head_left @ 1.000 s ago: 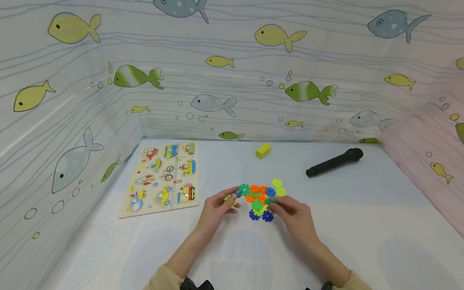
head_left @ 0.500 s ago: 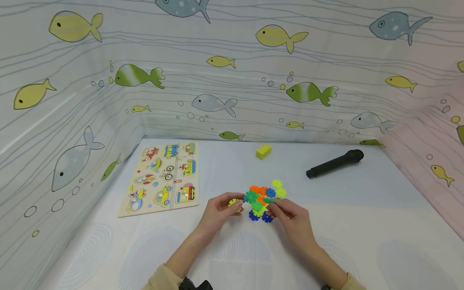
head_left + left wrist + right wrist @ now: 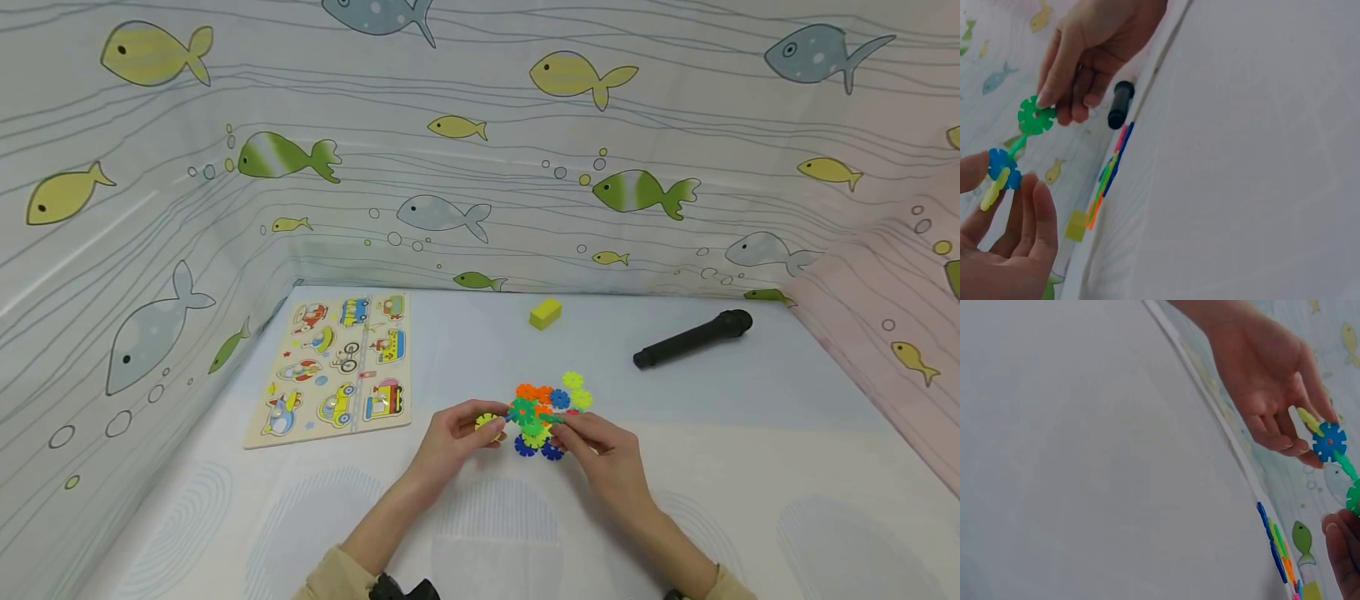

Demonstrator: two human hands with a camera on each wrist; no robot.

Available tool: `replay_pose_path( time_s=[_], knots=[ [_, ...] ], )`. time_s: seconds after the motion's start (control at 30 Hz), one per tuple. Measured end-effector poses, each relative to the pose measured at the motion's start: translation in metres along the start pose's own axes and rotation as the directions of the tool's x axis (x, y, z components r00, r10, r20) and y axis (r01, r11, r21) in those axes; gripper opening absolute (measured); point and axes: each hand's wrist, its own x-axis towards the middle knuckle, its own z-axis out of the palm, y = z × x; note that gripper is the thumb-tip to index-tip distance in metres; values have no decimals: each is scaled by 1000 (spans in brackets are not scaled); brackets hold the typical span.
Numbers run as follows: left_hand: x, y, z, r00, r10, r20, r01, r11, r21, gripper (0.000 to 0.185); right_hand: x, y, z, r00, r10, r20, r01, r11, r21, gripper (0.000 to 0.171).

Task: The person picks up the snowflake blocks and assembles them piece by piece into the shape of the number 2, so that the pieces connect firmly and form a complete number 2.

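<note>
My left hand (image 3: 487,429) pinches a yellow disc (image 3: 486,421) at one end of a short chain of toothed plastic discs. In the left wrist view the chain runs from that yellow disc (image 3: 992,190) through a blue disc (image 3: 1001,170) to a green disc (image 3: 1036,115). My right hand (image 3: 564,429) pinches the green disc (image 3: 534,417) at the other end. The right wrist view shows the blue disc (image 3: 1329,442) by my left hand's fingers (image 3: 1285,434). The chain is held just above a pile of loose coloured discs (image 3: 555,398) on the white table (image 3: 675,500).
A wooden vehicle puzzle board (image 3: 337,367) lies at the left. A yellow block (image 3: 545,313) and a black cylinder (image 3: 692,337) lie farther back. Fish-print fabric walls (image 3: 480,167) close in the table on three sides.
My hands have drawn closer together and a little toward me. The left hand's discs and the right hand's green disc, apart one second ago, now meet over the pile.
</note>
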Motion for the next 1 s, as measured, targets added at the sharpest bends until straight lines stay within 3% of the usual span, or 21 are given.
replay_pose_path(
  time_s=[0.53, 0.83, 1.0],
  knots=[
    [1, -3, -2, 1000, 4, 15, -4, 1000, 30, 32, 0, 0, 0, 999, -38, 19, 39, 999, -25, 22],
    [2, -2, -1, 999, 10, 52, -13, 998, 55, 31, 1, 3, 0, 991, -127, 34, 128, 992, -20, 23],
    [2, -2, -1, 997, 10, 82, -15, 998, 62, 30, 1, 5, 0, 979, -204, 31, 206, 975, -84, 22]
  ],
)
